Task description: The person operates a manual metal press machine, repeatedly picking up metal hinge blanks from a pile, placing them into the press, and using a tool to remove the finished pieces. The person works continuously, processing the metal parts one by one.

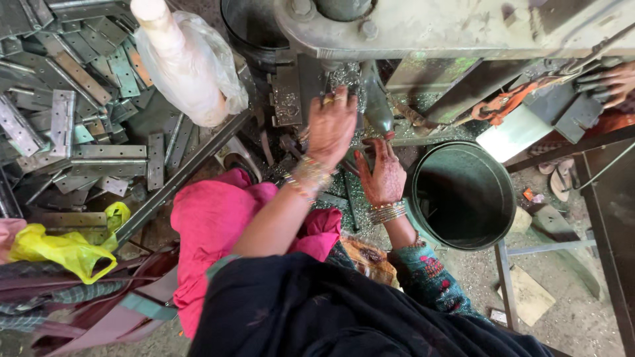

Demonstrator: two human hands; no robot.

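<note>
Metal hinge plates (79, 132) lie heaped well apart on the left as a worker's two hands reach under a press machine (423, 26). The left hand (331, 125), fingers (340, 98) curled downward at the press bed, and the right hand (382, 175), fingers spread flat just beside it, both sit among metal shavings; whether either holds a part cannot be told. A dark bucket (463, 195) stands near the right hand. With hands this close to the tooling, a descending ram could likely crush fingers, and shavings could cut skin.
</note>
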